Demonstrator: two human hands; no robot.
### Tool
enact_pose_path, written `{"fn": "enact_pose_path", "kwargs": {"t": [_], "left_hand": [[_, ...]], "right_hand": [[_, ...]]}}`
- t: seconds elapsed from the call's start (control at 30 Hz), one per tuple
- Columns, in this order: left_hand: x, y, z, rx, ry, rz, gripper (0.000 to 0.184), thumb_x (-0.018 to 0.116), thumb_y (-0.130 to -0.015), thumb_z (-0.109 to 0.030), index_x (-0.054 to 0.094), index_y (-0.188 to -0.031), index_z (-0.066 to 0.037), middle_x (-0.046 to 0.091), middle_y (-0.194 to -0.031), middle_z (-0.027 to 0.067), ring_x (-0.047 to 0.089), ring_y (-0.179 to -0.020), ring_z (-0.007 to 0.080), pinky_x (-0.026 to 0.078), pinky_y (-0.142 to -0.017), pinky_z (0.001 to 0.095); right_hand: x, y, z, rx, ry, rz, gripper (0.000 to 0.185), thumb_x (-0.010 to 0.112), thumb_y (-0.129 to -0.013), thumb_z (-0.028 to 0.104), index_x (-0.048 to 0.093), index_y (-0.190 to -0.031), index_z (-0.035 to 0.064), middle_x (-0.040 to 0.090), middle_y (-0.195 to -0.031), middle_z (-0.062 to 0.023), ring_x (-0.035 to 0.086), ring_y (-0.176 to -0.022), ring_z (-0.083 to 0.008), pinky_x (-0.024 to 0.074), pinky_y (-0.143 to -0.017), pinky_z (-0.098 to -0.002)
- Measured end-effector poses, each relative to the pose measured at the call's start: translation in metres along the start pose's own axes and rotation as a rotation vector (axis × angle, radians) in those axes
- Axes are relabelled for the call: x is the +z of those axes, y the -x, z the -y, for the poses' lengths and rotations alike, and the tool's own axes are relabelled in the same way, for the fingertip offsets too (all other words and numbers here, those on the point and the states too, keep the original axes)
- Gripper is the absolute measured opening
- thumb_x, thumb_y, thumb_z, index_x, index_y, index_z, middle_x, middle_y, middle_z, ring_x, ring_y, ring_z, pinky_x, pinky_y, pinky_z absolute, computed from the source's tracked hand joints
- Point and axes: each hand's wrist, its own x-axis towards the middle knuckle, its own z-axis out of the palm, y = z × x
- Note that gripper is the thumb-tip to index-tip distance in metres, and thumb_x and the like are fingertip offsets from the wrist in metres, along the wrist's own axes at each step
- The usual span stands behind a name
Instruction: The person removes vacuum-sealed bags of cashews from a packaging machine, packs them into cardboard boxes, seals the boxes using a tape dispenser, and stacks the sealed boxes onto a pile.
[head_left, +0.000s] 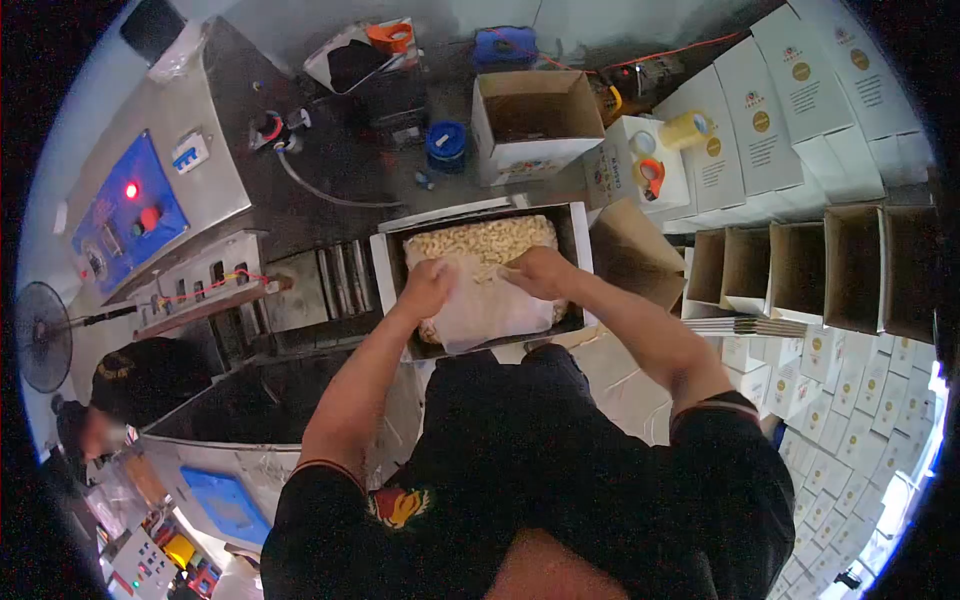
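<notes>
A clear plastic bag of pale nuts, which look like cashews [470, 238], lies in a white-edged, dark-walled box [583, 240] in front of my body. The lower part of the bag [490, 315] is cloudy film, pulled toward me over the nuts. My left hand [428, 290] is closed on the film at the bag's left side. At the right, my right hand [540, 272] pinches the film near the middle of the bag. The fingertips of both hands are partly hidden.
Behind the box stand an open carton [535, 150], a blue tub [446, 145] and tape rolls [685, 130]. Open cartons [797, 265] and stacked white boxes [830, 400] line the right. At left are a control panel [130, 215], a fan [45, 335] and another person [150, 390].
</notes>
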Motion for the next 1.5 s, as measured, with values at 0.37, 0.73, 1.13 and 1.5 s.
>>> {"fn": "enact_pose_path", "kwargs": {"t": [0.37, 0.73, 1.13, 1.5], "left_hand": [[-0.005, 0.040, 0.066, -0.242, 0.632, -0.483, 0.037, 0.046, -0.102, -0.038, 0.047, -0.079, -0.010, 0.046, -0.071, -0.0019, 0.045, -0.059, 0.0137, 0.041, -0.059, 0.0321], [-0.085, 0.101, -0.119, -0.041, 0.747, -0.782, 0.031, 0.046, -0.101, -0.027, 0.051, -0.080, -0.004, 0.045, -0.064, 0.0033, 0.043, -0.057, 0.0141, 0.035, -0.054, 0.0311], [-0.159, 0.178, -0.416, 0.822, 0.563, -0.271, 0.033, 0.056, -0.091, -0.033, 0.042, -0.068, -0.015, 0.043, -0.064, -0.0027, 0.038, -0.061, 0.0112, 0.029, -0.059, 0.0293], [-0.161, 0.113, -0.600, 0.979, 0.126, 0.760, 0.023, 0.045, -0.099, -0.025, 0.065, -0.099, -0.014, 0.058, -0.081, 0.0022, 0.056, -0.081, 0.0214, 0.043, -0.082, 0.0426]], "right_hand": [[0.025, 0.027, -0.021, 0.301, -0.820, -0.614, 0.050, 0.051, -0.098, 0.043, 0.056, -0.072, 0.0008, 0.056, -0.064, -0.0076, 0.048, -0.062, -0.0170, 0.0420, -0.063, -0.0357], [-0.082, 0.109, 0.080, 0.007, -0.978, -0.669, 0.052, 0.045, -0.101, 0.042, 0.049, -0.064, 0.0060, 0.044, -0.062, 0.0004, 0.041, -0.061, -0.0102, 0.0346, -0.057, -0.0293], [-0.255, 0.264, 0.151, -0.949, -0.929, -1.059, 0.047, 0.033, -0.103, 0.042, 0.050, -0.074, 0.0087, 0.044, -0.056, -0.0012, 0.036, -0.048, -0.0127, 0.0306, -0.050, -0.0281], [-0.312, 0.432, 0.073, -1.174, -0.724, -1.080, 0.036, 0.038, -0.100, 0.035, 0.049, -0.077, 0.0097, 0.042, -0.061, -0.0002, 0.035, -0.054, -0.0124, 0.0304, -0.058, -0.0299]]}}
